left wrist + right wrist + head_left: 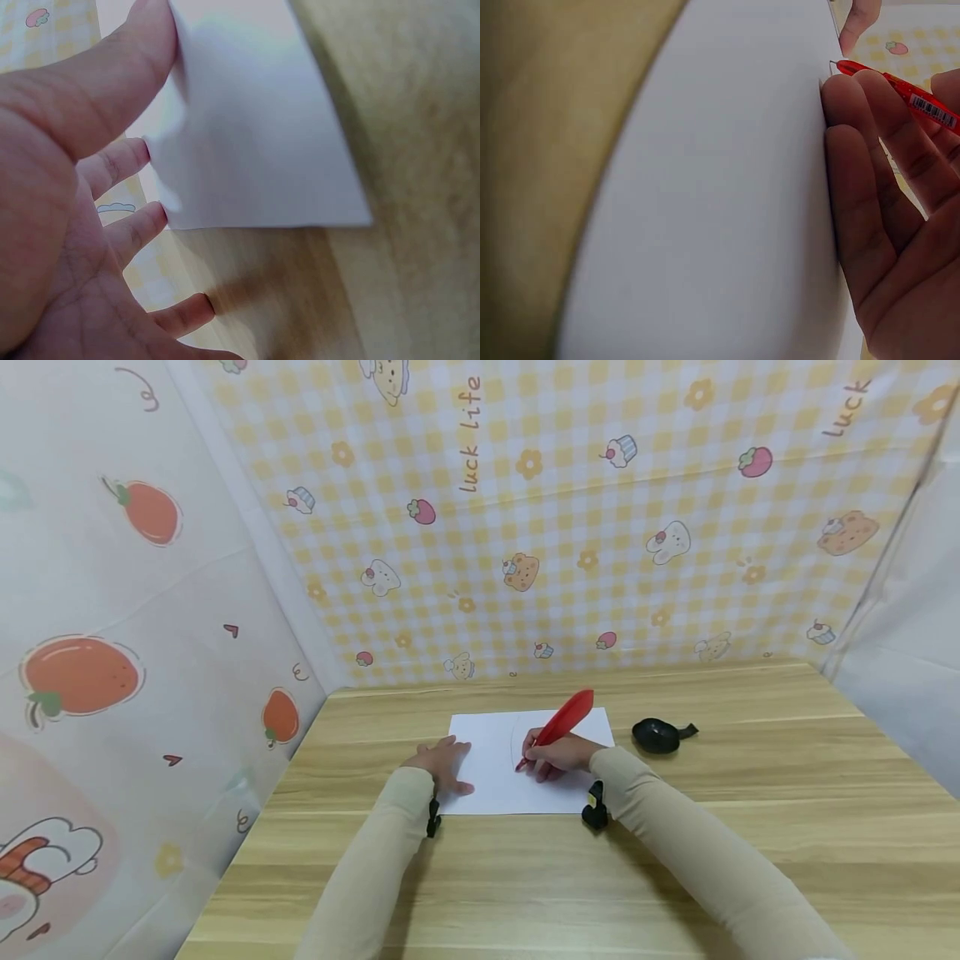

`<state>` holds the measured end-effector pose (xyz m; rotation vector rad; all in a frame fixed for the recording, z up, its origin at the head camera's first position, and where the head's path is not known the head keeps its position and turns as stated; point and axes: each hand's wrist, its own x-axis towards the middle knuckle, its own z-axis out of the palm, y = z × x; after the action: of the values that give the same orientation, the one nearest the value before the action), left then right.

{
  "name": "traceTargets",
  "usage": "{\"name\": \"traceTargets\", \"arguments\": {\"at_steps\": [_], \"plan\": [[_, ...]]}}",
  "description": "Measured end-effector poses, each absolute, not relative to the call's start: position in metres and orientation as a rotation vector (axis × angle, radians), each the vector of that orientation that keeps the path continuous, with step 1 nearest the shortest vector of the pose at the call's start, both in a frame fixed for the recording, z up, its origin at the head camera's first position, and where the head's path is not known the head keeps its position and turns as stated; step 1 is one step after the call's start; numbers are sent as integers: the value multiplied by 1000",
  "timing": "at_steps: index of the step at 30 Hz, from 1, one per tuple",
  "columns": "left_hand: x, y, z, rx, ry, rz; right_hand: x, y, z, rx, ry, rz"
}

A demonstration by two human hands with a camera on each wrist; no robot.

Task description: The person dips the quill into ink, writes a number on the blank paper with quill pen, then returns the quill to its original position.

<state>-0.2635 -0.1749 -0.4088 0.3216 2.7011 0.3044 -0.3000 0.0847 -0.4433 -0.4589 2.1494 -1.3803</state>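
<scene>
My right hand [558,753] grips a red feather-shaped pen [564,718] with its tip down on a white sheet of paper [487,789]. A thin curved line runs on the sheet up from the pen tip. In the right wrist view the pen's red barrel [900,88] carries a barcode sticker, and the curled fingers rest on the paper. At the sheet's left edge, my left hand [442,763] lies with fingers spread. The left wrist view shows its thumb and two fingertips touching the paper, while another finger reaches past the edge over the wood.
A black rounded object with a short strap-like tail [657,737] lies on the wooden table [510,885] right of the paper. Behind the table hangs a yellow checked cloth [570,593]; a white fruit-print cloth [187,652] hangs at the left.
</scene>
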Motion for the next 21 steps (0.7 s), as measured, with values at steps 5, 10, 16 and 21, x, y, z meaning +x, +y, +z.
{"name": "traceTargets", "arguments": {"at_steps": [5,10,16,21], "plan": [[-262,-175,-407,341,2703,303,-297,85,-443,-462,2140,-1372],[-262,-175,-407,340,2697,307,-295,87,-444,-458,2141,-1364],[-264,-175,-408,354,2703,285,-292,89,-444,-500,2115,-1361],[-263,-176,-409,351,2696,312,-288,91,-443,-524,2107,-1341]]}}
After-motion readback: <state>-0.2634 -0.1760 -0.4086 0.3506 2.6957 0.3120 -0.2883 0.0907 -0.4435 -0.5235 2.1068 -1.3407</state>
